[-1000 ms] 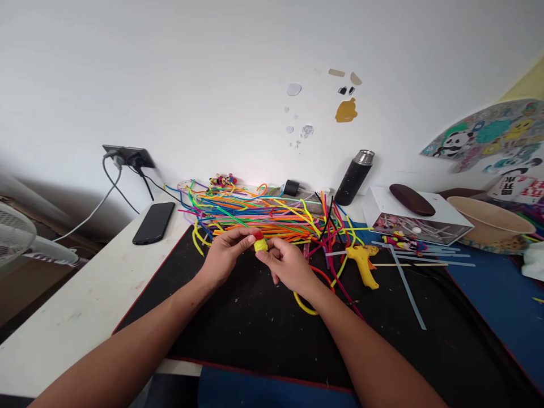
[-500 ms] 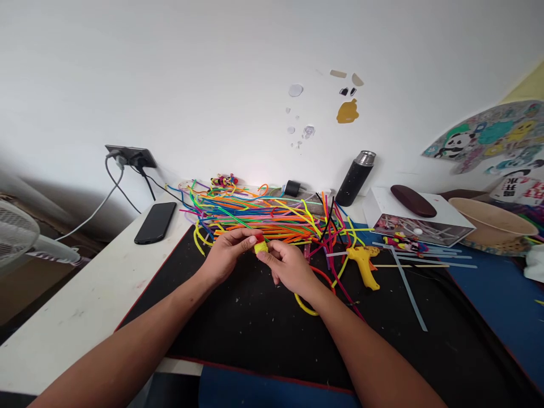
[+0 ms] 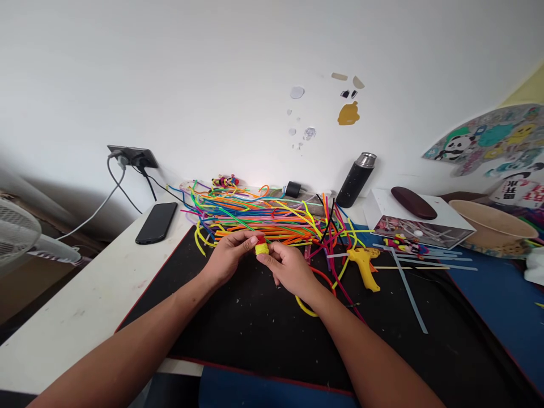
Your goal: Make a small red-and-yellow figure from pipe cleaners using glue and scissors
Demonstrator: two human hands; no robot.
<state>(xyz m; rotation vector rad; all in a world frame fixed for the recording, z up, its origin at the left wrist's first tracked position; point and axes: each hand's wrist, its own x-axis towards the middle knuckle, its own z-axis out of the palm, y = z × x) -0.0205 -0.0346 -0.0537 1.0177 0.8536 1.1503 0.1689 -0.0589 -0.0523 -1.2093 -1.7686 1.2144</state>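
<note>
We are watching two bare hands working over a black, red-edged mat [image 3: 255,323] on a white bench [image 3: 85,300]. The left hand [image 3: 232,252] is pinching the red end of a small, stubby red-and-yellow piece [image 3: 262,249], seemingly wound from fuzzy craft stems, thumb and forefinger closed on it. The right hand [image 3: 291,269] is pressing its thumb to the yellow end, fingers curling close behind; its far side is staying hidden from us. The piece is sitting between both hands, in front of a heap of long, multicoloured fuzzy stems [image 3: 267,218]. A yellow plastic glue gun [image 3: 366,269] is lying to the right, in neither hand. We are judging the step in hand to be shaping or tightening this piece; the next move, we are thinking, is calling for a firm left pinch and fine fingerwork at the yellow end.
</note>
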